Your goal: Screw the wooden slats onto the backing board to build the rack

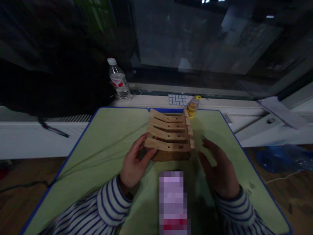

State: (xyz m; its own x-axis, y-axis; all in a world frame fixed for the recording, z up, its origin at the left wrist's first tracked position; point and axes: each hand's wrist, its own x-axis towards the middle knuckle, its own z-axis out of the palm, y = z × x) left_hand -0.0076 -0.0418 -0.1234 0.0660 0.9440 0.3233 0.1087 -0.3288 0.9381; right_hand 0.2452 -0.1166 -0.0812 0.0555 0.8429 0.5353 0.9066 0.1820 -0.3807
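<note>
A wooden assembly (169,135) of several slanted slats on a base sits in the middle of a green table (107,140). My left hand (134,161) touches the left end of the nearest slat, thumb and fingers spread around it. My right hand (218,166) hovers just right of the assembly, fingers extended and apart, holding nothing. Both arms wear striped sleeves.
A small yellow glue bottle (193,106) stands at the table's far edge behind the assembly. A clear water bottle (119,80) stands on the white windowsill. A grid-marked card (177,99) lies on the sill. A blurred pink patch (173,202) lies near me.
</note>
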